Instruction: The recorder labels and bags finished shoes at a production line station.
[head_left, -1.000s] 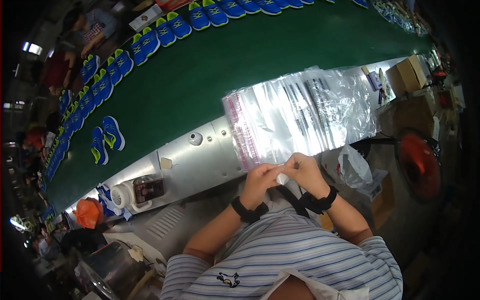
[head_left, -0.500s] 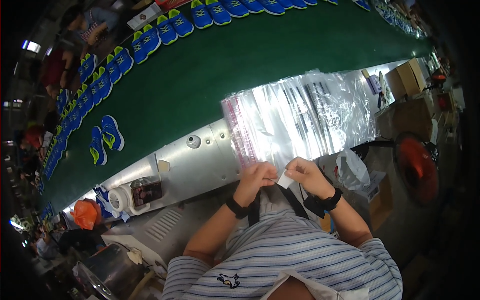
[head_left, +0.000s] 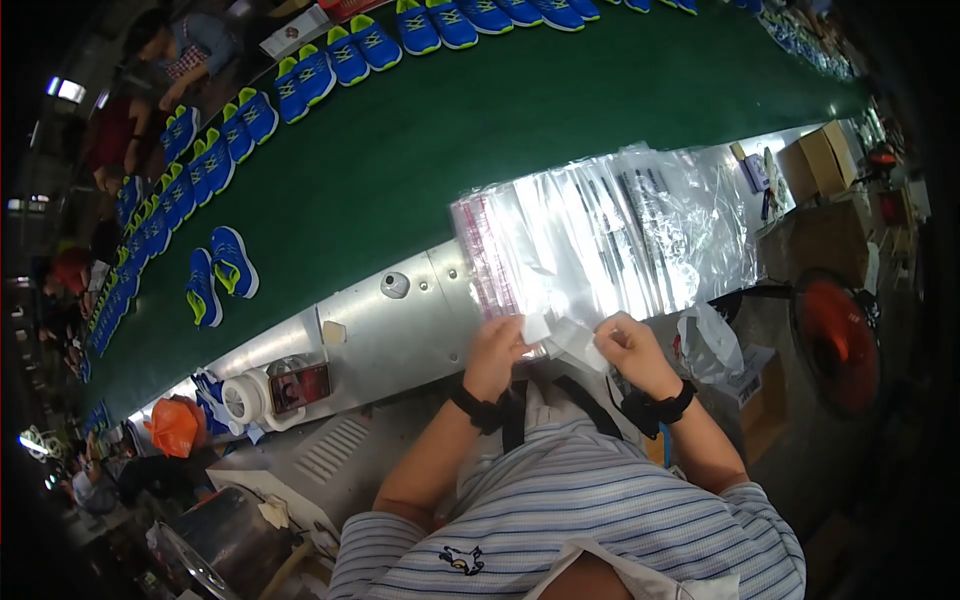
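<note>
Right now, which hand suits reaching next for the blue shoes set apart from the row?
Probably the left hand: it is nearer the blue shoe pair; the right hand is farther across. The left seems to hold a small white piece, so may need freeing first.

Impossible to make out any word or number; reddish print [head_left: 487, 258] in blurred rows along the left edge of the clear bags [head_left: 565, 235], mid-frame; a tiny pale mark on the red fan [head_left: 832, 345], far right; dark marks too small to read on the carton [head_left: 748, 372], lower right; an embroidered emblem [head_left: 462, 560] on the striped shirt [head_left: 590, 490], bottom of the frame.
</note>
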